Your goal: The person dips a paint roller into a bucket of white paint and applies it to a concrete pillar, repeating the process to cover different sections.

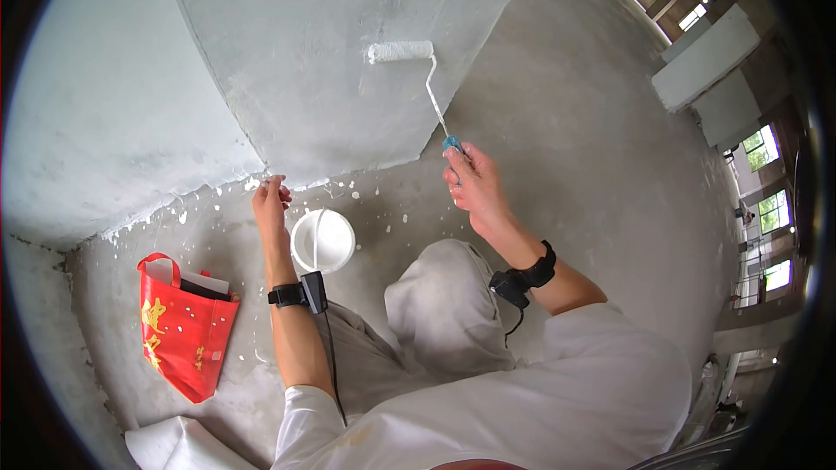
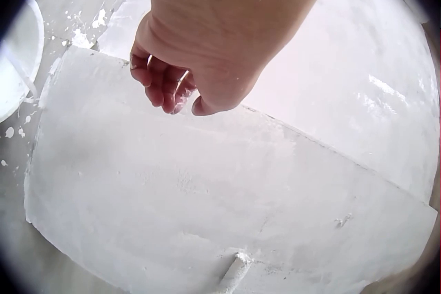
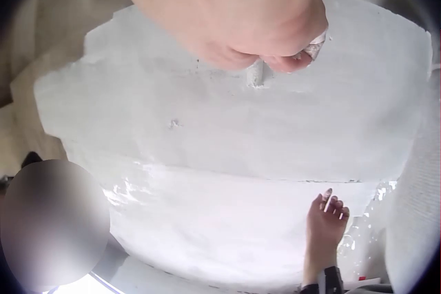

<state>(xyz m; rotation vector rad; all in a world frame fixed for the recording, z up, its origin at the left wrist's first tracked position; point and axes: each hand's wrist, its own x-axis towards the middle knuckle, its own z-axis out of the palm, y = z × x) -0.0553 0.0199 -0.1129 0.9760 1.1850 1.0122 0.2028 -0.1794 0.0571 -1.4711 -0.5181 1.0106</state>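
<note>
My right hand [image 1: 477, 187] grips the blue handle [image 1: 451, 146] of a paint roller. Its white, paint-covered sleeve [image 1: 401, 52] lies against the grey wall panel [image 1: 296, 78], with the bent wire frame [image 1: 431, 87] running down to the handle. In the right wrist view, the hand hides most of the roller, and only an end of the sleeve [image 3: 256, 75] shows. My left hand [image 1: 272, 200] holds nothing, its fingers loosely bent near the wall's lower corner. White paint marks some left fingertips [image 2: 180, 101]. Just right of that hand stands a white bucket [image 1: 350, 248] with its handle raised across it.
A red bag [image 1: 187, 331] with yellow lettering stands on the floor at left. White paint spots dot the concrete floor [image 1: 557, 235] along the wall's foot. A paler wall face [image 1: 113, 87] meets the grey one at a corner. Grey-white sheeting [image 1: 183, 444] lies at bottom left.
</note>
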